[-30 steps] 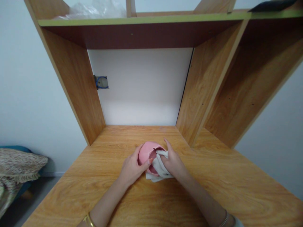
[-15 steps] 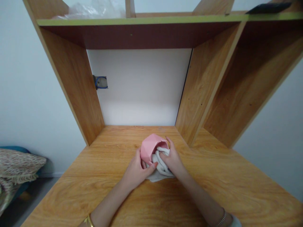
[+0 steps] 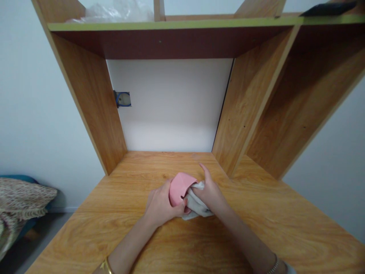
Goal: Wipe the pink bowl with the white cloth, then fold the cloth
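Note:
A pink faceted bowl is tipped on its side just above the wooden desk, its mouth facing right. My left hand is wrapped round the bowl from the left, thumb across its lower rim. My right hand is closed on a bunched white cloth and presses it into the bowl's mouth; its forefinger sticks out upward. Part of the cloth hangs below the bowl onto the desk.
The desk has a hutch: upright wooden panels left and right, a shelf overhead with crumpled clear plastic. A blue-rimmed socket sits in the white back wall. A patterned blanket lies at far left.
The bowl has turned and dropped lower in my left hand, showing more of its outer side. My right hand has shifted with the cloth inside the mouth.

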A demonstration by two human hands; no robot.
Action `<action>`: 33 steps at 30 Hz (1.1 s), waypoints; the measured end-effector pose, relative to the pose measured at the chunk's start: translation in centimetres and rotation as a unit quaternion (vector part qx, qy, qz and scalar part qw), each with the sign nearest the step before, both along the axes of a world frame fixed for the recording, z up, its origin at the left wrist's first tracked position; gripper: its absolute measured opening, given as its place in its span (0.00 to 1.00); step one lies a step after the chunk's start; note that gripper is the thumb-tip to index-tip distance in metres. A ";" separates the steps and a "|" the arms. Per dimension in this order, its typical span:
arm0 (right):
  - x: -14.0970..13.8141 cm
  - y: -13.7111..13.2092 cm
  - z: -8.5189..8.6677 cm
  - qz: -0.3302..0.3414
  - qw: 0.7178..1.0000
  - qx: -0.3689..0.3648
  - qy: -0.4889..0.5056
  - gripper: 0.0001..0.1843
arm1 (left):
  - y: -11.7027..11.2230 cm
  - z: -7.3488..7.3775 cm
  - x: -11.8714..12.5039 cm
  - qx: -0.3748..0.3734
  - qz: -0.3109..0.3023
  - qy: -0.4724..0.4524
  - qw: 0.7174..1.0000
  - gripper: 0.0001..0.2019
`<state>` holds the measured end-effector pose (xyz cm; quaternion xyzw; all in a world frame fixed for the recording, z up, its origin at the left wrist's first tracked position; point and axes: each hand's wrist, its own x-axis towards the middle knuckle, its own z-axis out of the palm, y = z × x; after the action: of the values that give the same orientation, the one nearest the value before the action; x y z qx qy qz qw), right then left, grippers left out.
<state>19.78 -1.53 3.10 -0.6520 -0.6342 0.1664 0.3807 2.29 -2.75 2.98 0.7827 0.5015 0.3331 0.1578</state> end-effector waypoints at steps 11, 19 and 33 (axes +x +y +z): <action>0.1 -0.2 -1.0 0.093 0.995 -0.016 -0.012 0.36 | 0.3 -0.4 -0.4 -0.001 -0.021 -0.017 1.000 0.28; 0.1 0.5 -1.6 0.036 0.994 0.024 0.097 0.36 | 0.6 -1.0 0.1 -0.044 -0.012 -0.137 0.990 0.37; -1.3 0.6 -1.6 0.056 0.968 0.008 0.244 0.31 | 0.3 -0.8 0.9 -0.053 -0.067 -0.237 0.968 0.35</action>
<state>18.43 -0.97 1.54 -0.5523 -0.5586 0.3363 0.5195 3.18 -2.47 2.16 0.7038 0.4131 0.4704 0.3357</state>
